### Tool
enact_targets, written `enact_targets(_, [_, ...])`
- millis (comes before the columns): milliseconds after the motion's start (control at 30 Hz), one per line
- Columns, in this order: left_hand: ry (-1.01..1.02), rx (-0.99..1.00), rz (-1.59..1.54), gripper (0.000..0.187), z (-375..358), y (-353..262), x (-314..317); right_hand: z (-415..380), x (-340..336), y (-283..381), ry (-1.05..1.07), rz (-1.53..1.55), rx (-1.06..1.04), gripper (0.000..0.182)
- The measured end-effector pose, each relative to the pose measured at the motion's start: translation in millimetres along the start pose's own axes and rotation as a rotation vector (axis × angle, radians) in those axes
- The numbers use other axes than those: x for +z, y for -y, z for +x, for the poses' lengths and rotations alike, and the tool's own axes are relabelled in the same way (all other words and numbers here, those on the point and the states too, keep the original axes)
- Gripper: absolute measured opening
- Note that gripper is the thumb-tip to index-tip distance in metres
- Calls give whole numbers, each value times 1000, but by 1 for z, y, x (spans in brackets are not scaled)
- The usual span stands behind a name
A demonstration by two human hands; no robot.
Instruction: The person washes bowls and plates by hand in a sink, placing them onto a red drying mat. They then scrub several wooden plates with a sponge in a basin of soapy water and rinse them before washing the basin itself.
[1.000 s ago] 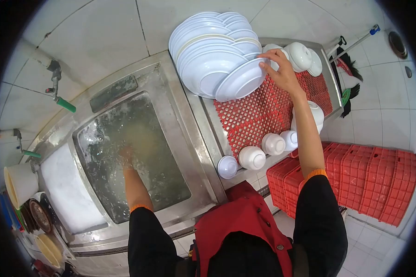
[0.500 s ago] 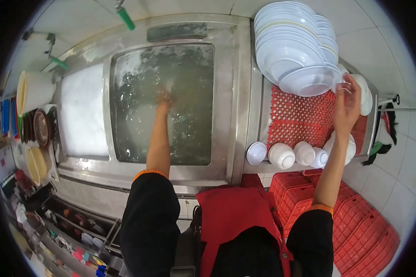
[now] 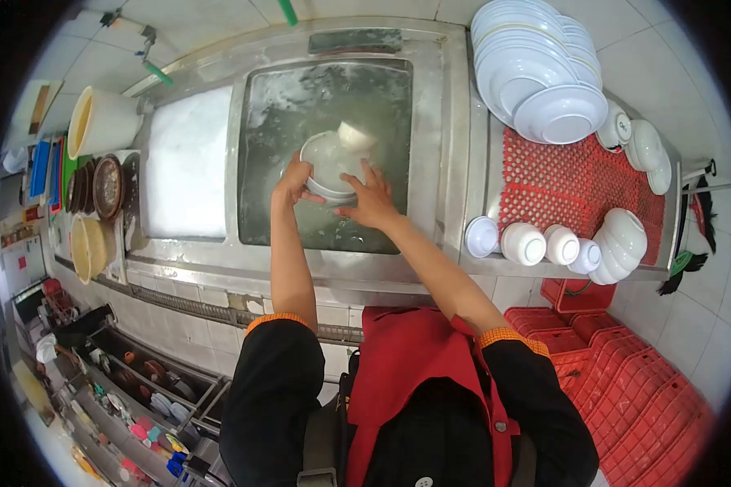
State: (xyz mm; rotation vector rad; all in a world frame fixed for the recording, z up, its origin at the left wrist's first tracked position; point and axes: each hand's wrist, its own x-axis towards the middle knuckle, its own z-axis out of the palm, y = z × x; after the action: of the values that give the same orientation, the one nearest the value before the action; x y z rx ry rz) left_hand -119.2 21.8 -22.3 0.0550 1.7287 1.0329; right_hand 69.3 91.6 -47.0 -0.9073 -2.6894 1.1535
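Note:
In the water-filled sink, a wide white bowl sits at the surface with water in it. My left hand grips its left rim, thumb toward the near side. At the bowl's near right rim is my right hand, its thumb low at the outside and its fingers reaching over the edge. A smaller white bowl lies tilted at the far right of the wide one, overlapping it in this view. Murky water surrounds both bowls.
White plates are stacked right of the sink beside a red perforated mat. Several small bowls line the counter's near edge. A foam-filled basin adjoins on the left. Red crates stand below, at right.
My right hand has left the dishes on the right counter and come over to the sink. My left hand, previously under water, now holds a bowl at the surface. The view has shifted.

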Motion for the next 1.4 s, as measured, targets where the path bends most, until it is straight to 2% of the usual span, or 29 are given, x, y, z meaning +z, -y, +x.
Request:
enact_targets(67, [43, 38, 43, 76, -16, -1, -13, 2, 9, -16, 63, 8, -164, 51])
enact_targets(100, [39, -14, 56, 73, -22, -1, -19, 3, 11, -18, 93, 11, -246, 47])
enact_targets(133, [34, -60, 66, 71, -24, -3, -24, 2, 16, -14, 72, -8, -222, 44])
enact_targets(233, [21, -184, 16, 73, -35, 4, -39, 8, 19, -9, 98, 329, -172, 45])
enact_targets(267, [15, -221, -12, 77, -38, 6, -44, 11, 17, -8, 201, 477, -75, 44])
enact_targets(333, [-6, -46, -96, 83, -10, 51, -48, 12, -5, 11, 406, 768, 135, 42])
enact_targets(367, [-12, 45, -137, 87, 13, 80, -46, 11, -6, 13, 392, 853, 163, 42])
enact_targets(400, [28, 125, -362, 73, 36, 107, -37, 8, -6, 15, 376, 938, 191, 42])
enact_targets(500, [65, 112, -848, 63, 32, 121, -2, 3, -2, 14, 348, 1296, 269, 44])
enact_targets(533, [-37, 52, -972, 56, 27, 116, 8, 4, -2, 13, 324, 1431, 284, 46])
enact_targets(567, [-18, 92, -984, 57, 22, 108, 14, 6, -3, 12, 317, 1467, 276, 48])
enact_targets(600, [21, 124, -986, 58, 18, 104, 15, 6, -4, 13, 286, 1504, 270, 50])
enact_targets(633, [240, 182, -1021, 60, 35, 116, 3, 4, -5, 17, 207, 1542, 217, 48])
enact_targets(667, [174, 171, -979, 62, 18, 99, 8, 10, -5, 13, 232, 1658, 338, 45])
enact_targets(700, [157, 261, -912, 62, 19, 96, 8, 14, 1, 9, 131, 1641, 296, 42])
enact_targets(733, [155, 207, -910, 64, 5, 83, 7, 16, -4, 16, 68, 1563, 345, 37])
enact_targets(800, [69, 219, -821, 68, -42, 46, 21, 15, -27, 37, -54, 1492, 465, 35])
enact_targets(867, [-35, 292, -749, 72, -62, 38, 23, 13, -43, 50, -132, 1590, 426, 33])
enact_targets(967, [-78, 367, -687, 74, -81, 20, 28, 18, -60, 47, -165, 1662, 331, 35])
enact_targets(1100, [-49, 529, -496, 75, -118, -5, 46, 20, -100, 47, -286, 1707, 252, 42])
enact_targets(1167, [5, 673, -341, 75, -117, -9, 52, 19, -126, 42, -276, 1765, 75, 45])
enact_targets(1200, [42, 691, -313, 76, -141, -28, 69, 17, -140, 38, -268, 1788, -15, 46])
enact_targets(1400, [-78, 862, -44, 82, -189, -93, 160, 1, -237, 6, -298, 1844, -151, 47])
